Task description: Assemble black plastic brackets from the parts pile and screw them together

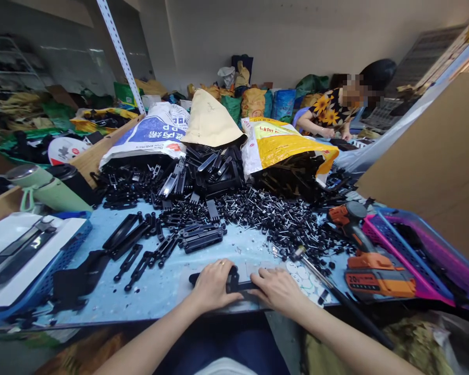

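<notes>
A long black plastic part (242,285) lies at the front edge of the blue table between my hands. My left hand (214,284) is wrapped over its left portion, with a ring on one finger and the thumb toward the front. From the right, my right hand (275,289) grips the other end with bent fingers. The tip of a black piece (194,279) sticks out left of my left hand. Behind my hands lie stacked black parts (203,237) and a heap of small black pieces with metal pins (281,216).
An orange cordless drill (379,276), a hammer-like tool with a black handle (336,291) and a pink and blue basket (410,260) are on the right. A blue basket (72,247) and a green cup (50,190) stand left. Open sacks (289,146) spill parts behind; a person (328,114) works beyond.
</notes>
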{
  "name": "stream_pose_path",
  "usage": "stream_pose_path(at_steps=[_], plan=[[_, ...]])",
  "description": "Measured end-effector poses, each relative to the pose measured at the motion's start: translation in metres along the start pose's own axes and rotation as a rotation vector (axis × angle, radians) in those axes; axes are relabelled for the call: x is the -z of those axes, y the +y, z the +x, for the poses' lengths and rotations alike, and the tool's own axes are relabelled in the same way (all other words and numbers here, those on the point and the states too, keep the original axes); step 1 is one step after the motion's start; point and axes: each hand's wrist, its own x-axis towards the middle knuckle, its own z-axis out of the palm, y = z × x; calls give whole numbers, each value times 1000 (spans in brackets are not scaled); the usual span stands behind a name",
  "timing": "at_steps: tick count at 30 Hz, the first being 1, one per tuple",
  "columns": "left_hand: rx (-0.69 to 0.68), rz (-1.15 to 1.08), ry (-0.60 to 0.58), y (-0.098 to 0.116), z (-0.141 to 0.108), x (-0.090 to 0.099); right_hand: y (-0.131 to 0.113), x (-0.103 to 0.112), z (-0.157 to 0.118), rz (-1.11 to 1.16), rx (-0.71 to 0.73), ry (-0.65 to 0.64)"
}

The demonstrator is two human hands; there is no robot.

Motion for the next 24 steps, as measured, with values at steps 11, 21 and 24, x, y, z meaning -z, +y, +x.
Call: stream_pose_path(at_steps=[11, 21, 24], plan=[[-30, -33, 1, -5, -1, 1, 1, 7, 5, -46, 9, 78], [105, 235, 87, -21, 143, 23, 34, -23, -11, 190, 11, 81], [102, 221, 93, -32, 170, 23, 46, -21, -6, 222, -21, 157]])
